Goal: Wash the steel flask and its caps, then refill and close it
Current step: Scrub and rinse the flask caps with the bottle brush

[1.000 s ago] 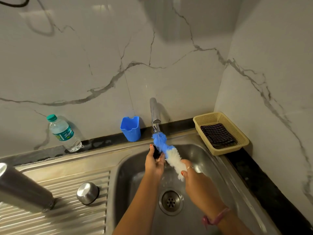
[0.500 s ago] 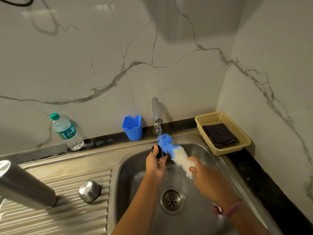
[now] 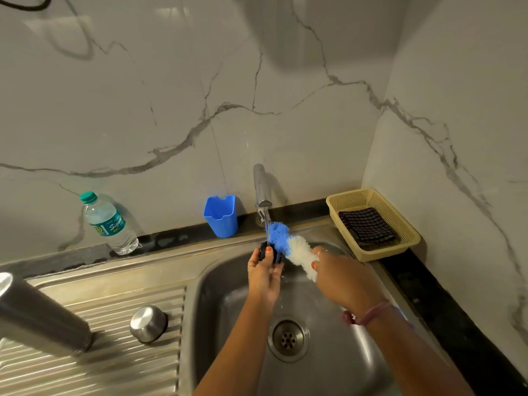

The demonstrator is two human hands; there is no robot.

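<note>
Since the previous second the change I note is small. The bottle brush (image 3: 288, 247) has shifted slightly toward the tap (image 3: 261, 190), and its blue tip now sits directly in the running stream. The black inner cap (image 3: 270, 251) has stayed just beside that tip, under the same flow.

Grip status: the left hand (image 3: 264, 274) holds the black inner cap, fingers curled round it, over the back of the sink basin (image 3: 223, 295). The right hand (image 3: 340, 278) is closed round the lower part of the bottle brush; the handle itself is hidden behind the hand. Brush bristles and cap appear to touch, though I cannot confirm contact at this size.

Location of the task's other parts: the steel flask (image 3: 40, 318) lies tilted on the ribbed draining surface (image 3: 114, 367) at far left. The steel outer cap (image 3: 148, 324) rests on the same surface, just beside the flask's lower end.

Assessment: I judge the step in hand to be scrubbing and rinsing the inner cap. The near-unchanged positions suggest short scrubbing strokes rather than a move to a new step. Refilling and closing remain to be done.

Also present: a plastic water bottle (image 3: 107, 224), a blue cup (image 3: 221, 215) and a basket (image 3: 405, 244) holding a dark cloth (image 3: 367, 227).
</note>
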